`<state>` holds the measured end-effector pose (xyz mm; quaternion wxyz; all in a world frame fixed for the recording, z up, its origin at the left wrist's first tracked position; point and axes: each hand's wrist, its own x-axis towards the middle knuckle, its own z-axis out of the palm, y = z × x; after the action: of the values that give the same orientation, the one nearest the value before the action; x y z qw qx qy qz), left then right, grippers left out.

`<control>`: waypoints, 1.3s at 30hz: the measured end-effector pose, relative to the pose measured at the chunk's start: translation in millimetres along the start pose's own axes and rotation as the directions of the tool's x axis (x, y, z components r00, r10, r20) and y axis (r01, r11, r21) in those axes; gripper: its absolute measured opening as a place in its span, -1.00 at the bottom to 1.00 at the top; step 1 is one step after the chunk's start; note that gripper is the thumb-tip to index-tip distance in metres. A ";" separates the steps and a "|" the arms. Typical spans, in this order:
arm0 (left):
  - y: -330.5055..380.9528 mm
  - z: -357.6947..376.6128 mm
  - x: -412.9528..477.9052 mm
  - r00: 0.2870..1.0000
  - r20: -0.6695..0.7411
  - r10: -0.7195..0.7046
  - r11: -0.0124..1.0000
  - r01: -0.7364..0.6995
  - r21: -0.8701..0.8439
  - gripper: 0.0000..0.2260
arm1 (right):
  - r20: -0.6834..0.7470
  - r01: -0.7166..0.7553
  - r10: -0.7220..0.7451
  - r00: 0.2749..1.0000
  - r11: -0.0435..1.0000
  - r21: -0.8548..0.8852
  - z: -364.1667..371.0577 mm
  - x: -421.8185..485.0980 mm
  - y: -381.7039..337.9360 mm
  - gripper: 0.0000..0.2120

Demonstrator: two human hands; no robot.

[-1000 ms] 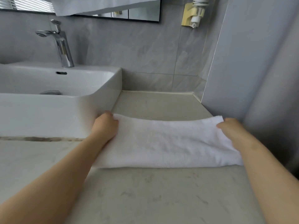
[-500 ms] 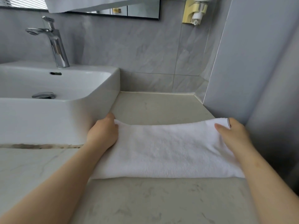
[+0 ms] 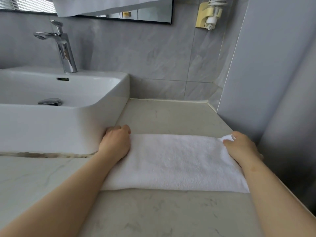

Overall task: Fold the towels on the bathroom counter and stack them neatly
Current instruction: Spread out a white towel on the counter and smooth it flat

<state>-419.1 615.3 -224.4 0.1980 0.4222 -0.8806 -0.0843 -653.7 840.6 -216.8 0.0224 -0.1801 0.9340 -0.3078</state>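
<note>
one white towel [image 3: 177, 161] lies flat on the tabletop [image 3: 153, 212], already doubled into a long band, running left to right between the sink [image 3: 71, 127] and the side wall [image 3: 273, 82]. folded near edge faces the person; far edge is the one held.

left hand [image 3: 116, 144]: fingers curled over the towel's far left corner, knuckles close against the sink's outer wall. it grips cloth; how many layers cannot be told. right hand [image 3: 241, 147]: thumb and fingers pinching the far right corner, a small tuft of cloth raised between them.

judgement: a fold in progress, probably end to end next. only this towel is in view; no stack seen.

risks from here:
- the right pinch may hold the top layer only. lifting would peel the layers apart and undo the long fold.
- the left hand has little room. dragging that corner along the sink wall could bunch the cloth or skew the edge.
- the right end lies near the tabletop's right edge, just beside the wall. a pull that way could let it droop over.
- uneven lift between the two hands would leave corners mismatched, and a crooked fold would stack badly.
- terry cloth is limp; a fast swing would leave wrinkles.
</note>
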 end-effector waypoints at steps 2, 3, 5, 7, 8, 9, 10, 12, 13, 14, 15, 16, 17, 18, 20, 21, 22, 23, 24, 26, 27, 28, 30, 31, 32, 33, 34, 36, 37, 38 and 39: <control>-4.3 -0.8 1.5 1.000 0.015 -0.003 0.995 0.004 -0.098 -0.71 | 0.002 0.026 -0.026 1.000 1.000 -0.009 -0.5 0.3 2.7 -0.89; -6.1 -1.7 2.1 1.000 0.012 -0.005 0.990 0.006 -0.144 -0.71 | 0.024 0.046 -0.047 0.999 0.999 0.026 -2.4 0.9 4.0 -0.90; -8.1 -3.1 2.7 1.000 -0.007 -0.014 0.978 0.012 -0.208 -0.70 | 0.066 0.101 -0.110 0.992 0.987 0.125 -6.0 2.8 7.3 -0.93; -8.3 -3.8 3.1 1.000 -0.018 -0.021 0.971 0.016 -0.240 -0.69 | 0.095 0.129 -0.147 0.985 0.976 0.175 -7.8 5.7 9.8 -0.92; -7.6 -3.9 3.5 1.000 -0.020 -0.020 0.969 0.014 -0.247 -0.70 | 0.103 0.126 -0.146 0.984 0.976 0.175 -8.0 7.3 10.5 -0.91; -6.8 -3.8 4.0 1.000 -0.021 -0.019 0.969 0.014 -0.248 -0.70 | 0.103 0.113 -0.132 0.986 0.980 0.166 -7.9 8.5 10.2 -0.91; -6.1 -4.0 4.4 1.000 -0.021 -0.020 0.970 0.014 -0.244 -0.71 | 0.092 0.093 -0.108 0.990 0.984 0.154 -7.1 10.2 10.1 -0.93; -4.9 -4.6 4.5 0.999 -0.012 -0.029 0.973 0.026 -0.227 -0.72 | 0.053 0.041 -0.049 0.997 0.989 0.142 -5.6 13.3 8.5 -0.92; -4.3 -4.8 4.7 0.999 -0.006 -0.035 0.975 0.032 -0.218 -0.72 | 0.038 0.017 -0.023 0.999 0.989 0.144 -5.2 13.8 7.3 -0.90; -3.8 -5.0 4.6 0.999 0.001 -0.036 0.978 0.036 -0.204 -0.72 | 0.034 0.001 -0.006 0.999 0.990 0.144 -4.8 13.8 6.5 -0.90; -3.3 -5.2 4.6 0.999 0.011 -0.033 0.982 0.034 -0.184 -0.72 | 0.044 -0.002 -0.004 0.999 0.990 0.144 -5.0 13.5 6.2 -0.93; -2.8 -5.2 4.4 0.999 0.023 -0.026 0.987 0.030 -0.159 -0.72 | 0.059 0.003 -0.012 0.998 0.989 0.150 -5.3 13.2 6.4 -0.95; -2.7 -5.0 4.7 0.999 0.035 -0.019 0.990 0.024 -0.136 -0.72 | 0.074 0.013 -0.026 0.997 0.986 0.167 -5.9 12.9 7.1 -0.97; -2.7 -4.7 4.9 0.999 0.045 -0.013 0.993 0.018 -0.119 -0.72 | 0.086 0.022 -0.039 0.996 0.983 0.183 -6.5 12.3 7.9 -0.97; -2.7 -3.9 5.4 0.999 0.051 -0.009 0.996 0.013 -0.092 -0.73 | 0.094 0.026 -0.043 0.995 0.985 0.172 -5.6 13.0 8.9 -0.95; -2.8 -3.4 5.5 0.999 0.049 -0.010 0.997 0.013 -0.079 -0.75 | 0.090 0.015 -0.029 0.996 0.989 0.144 -4.4 14.8 9.0 -0.92; -3.0 -3.1 5.6 0.999 0.044 -0.011 0.997 0.014 -0.070 -0.76 | 0.083 -0.003 -0.006 0.997 0.995 0.102 -3.3 16.5 7.9 -0.89; -3.0 -3.3 5.5 0.999 0.040 -0.013 0.998 0.016 -0.068 -0.76 | 0.069 -0.021 0.017 0.997 0.998 0.057 -2.2 18.0 6.5 -0.87; -2.8 -3.7 5.1 0.999 0.038 -0.016 0.997 0.018 -0.072 -0.76 | 0.048 -0.038 0.037 0.998 0.999 0.022 -1.2 19.1 4.8 -0.86; -1.3 -3.8 4.0 0.999 0.040 -0.019 0.996 0.022 -0.086 -0.74 | -0.008 -0.060 0.060 0.998 0.998 0.004 0.2 18.7 2.9 -0.86; -0.2 -3.9 3.2 0.999 0.045 -0.019 0.996 0.023 -0.090 -0.73 | -0.037 -0.063 0.063 0.997 0.998 0.012 -0.4 17.3 2.2 -0.85; 1.3 -4.8 2.4 0.999 0.047 -0.016 0.996 0.020 -0.089 -0.71 | -0.062 -0.056 0.057 0.996 0.998 0.013 -2.1 15.0 1.9 -0.82; 3.2 -10.2 0.6 1.000 0.021 0.008 0.996 -0.006 -0.087 -0.64 | -0.127 -0.010 0.004 0.992 0.999 -0.048 -7.4 9.7 -0.4 -0.73; 4.2 -14.8 -0.9 0.999 -0.030 0.042 0.995 -0.044 -0.089 -0.60 | -0.175 0.044 -0.064 0.982 0.992 -0.118 -10.3 7.0 -3.1 -0.69; 6.5 -19.9 -2.5 0.990 -0.096 0.102 0.990 -0.111 -0.091 -0.58 | -0.222 0.112 -0.152 0.963 0.977 -0.182 -12.9 4.6 -7.2 -0.67; 10.3 -24.5 -4.7 0.972 -0.150 0.182 0.976 -0.197 -0.092 -0.57 | -0.243 0.178 -0.232 0.942 0.959 -0.222 -14.2 2.3 -12.4 -0.66; 15.6 -28.2 -8.4 0.953 -0.156 0.260 0.957 -0.276 -0.092 -0.57 | -0.221 0.223 -0.279 0.934 0.942 -0.250 -13.3 0.0 -17.8 -0.65; 27.9 -26.5 -18.7 0.946 -0.021 0.325 0.944 -0.325 -0.060 -0.58 | -0.111 0.186 -0.227 0.968 0.937 -0.296 -8.6 -5.0 -20.6 -0.65; 31.6 -21.3 -22.7 0.952 0.069 0.298 0.955 -0.298 -0.008 -0.58 | -0.077 0.120 -0.150 0.986 0.944 -0.307 -8.4 -5.3 -17.2 -0.65; 32.3 -15.5 -25.1 0.959 0.137 0.248 0.965 -0.257 0.055 -0.58 | -0.067 0.047 -0.071 0.995 0.952 -0.302 -10.1 -4.6 -11.7 -0.65; 30.8 -11.5 -26.1 0.965 0.180 0.191 0.971 -0.212 0.106 -0.58 | -0.068 -0.016 -0.003 0.998 0.959 -0.283 -12.6 -3.6 -6.1 -0.64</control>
<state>-421.4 655.2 -211.5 0.1037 0.3332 -0.9361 -0.0439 -650.3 844.4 -203.3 -0.0341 -0.1677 0.9693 -0.1767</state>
